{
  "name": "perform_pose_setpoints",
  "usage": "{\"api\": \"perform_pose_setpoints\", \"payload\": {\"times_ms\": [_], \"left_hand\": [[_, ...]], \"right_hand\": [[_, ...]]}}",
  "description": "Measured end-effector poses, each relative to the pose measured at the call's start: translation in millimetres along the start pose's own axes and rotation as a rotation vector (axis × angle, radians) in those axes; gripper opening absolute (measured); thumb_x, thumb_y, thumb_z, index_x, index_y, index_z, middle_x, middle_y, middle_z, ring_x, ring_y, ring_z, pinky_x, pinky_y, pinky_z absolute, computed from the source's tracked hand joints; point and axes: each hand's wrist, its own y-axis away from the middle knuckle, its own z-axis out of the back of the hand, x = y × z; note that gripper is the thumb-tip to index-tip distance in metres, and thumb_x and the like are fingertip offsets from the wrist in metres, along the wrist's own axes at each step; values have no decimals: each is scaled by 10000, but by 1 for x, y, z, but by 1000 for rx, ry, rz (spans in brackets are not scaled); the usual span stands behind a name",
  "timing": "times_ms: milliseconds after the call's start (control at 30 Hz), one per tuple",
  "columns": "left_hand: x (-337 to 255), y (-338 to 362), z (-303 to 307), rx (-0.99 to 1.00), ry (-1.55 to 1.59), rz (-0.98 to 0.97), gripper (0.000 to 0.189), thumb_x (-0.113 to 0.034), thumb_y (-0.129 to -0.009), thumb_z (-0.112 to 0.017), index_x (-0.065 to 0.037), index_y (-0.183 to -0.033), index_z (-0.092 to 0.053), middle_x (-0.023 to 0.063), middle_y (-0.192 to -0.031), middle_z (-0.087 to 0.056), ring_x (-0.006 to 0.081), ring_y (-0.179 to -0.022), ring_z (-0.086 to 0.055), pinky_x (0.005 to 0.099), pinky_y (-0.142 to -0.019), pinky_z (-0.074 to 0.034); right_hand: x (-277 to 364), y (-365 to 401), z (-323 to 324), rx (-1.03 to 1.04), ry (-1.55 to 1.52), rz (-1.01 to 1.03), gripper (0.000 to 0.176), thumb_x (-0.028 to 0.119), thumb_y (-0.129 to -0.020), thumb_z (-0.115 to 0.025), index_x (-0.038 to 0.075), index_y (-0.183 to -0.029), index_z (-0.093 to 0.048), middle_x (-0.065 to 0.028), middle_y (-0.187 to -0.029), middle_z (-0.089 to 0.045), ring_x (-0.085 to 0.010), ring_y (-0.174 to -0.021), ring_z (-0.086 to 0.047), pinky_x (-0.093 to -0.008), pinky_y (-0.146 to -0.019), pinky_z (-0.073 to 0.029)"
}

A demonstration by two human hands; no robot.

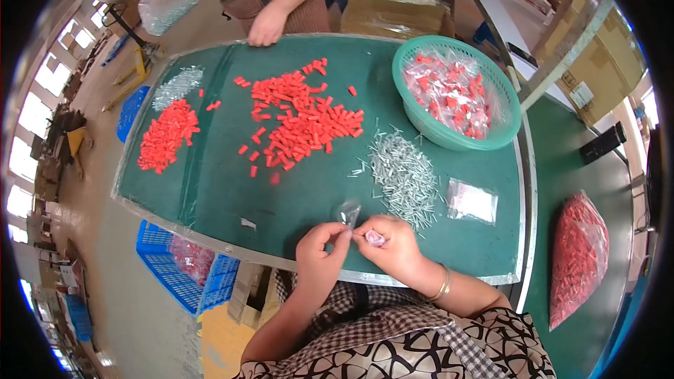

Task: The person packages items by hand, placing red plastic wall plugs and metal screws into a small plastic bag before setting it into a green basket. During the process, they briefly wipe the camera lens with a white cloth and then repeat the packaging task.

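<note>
A small clear plastic bag (pixel 349 210) stands up from the fingertips of my left hand (pixel 321 251), which pinches it. My right hand (pixel 394 247) is closed beside it, its fingertips meeting the left ones at the bag's lower end. Crumpled pinkish-white plastic (pixel 375 238) shows in the curl of the right fingers. Just beyond that hand lies a heap of silver screws (pixel 404 179). Farther left, red plastic wall plugs (pixel 302 119) are spread in a loose pile. A stack of small clear bags (pixel 472 202) lies right of the screws.
A green basket (pixel 413 109) of filled bags stands at the back right. More red plugs (pixel 167 135) and silver screws (pixel 179 88) lie at left. Across the green table (pixel 232 200), a person's hand (pixel 267 26) rests on its edge; the other holds a bag (pixel 167 14). A blue crate (pixel 165 263) sits below.
</note>
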Motion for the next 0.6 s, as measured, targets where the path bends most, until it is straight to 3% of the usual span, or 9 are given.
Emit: {"api": "perform_pose_setpoints", "payload": {"times_ms": [167, 467, 600], "left_hand": [[-1, 0, -1, -18, -61, -31, 102, -52, -834, -681, 2, -920, -668, 93, -815, -675, 157, -696, -640, 269, -635, -495], [0, 0, -3, 47, 101, 150, 121, -59, -866, -667, 22, -955, -664, 46, -814, -683, 78, -726, -632, 225, -687, -508], [-7, -4, -4, 16, 9, 92, 78, -24, -846, -661, 18, -910, -648, 41, -799, -674, 75, -720, -633, 225, -651, -507]], "right_hand": [[3, -3, -3, -13, 12, -65, 100, 85, -744, -735, 40, -761, -647, -111, -708, -629, -261, -648, -624, -349, -591, -488], [-6, 1, -4, -26, -12, -72, 134, 75, -747, -743, 28, -729, -619, -101, -688, -617, -222, -614, -603, -326, -560, -463], [0, 1, -6, -74, -50, -46, 163, 25, -749, -735, 34, -680, -588, -37, -625, -576, -90, -545, -509, -259, -507, -400]]}}
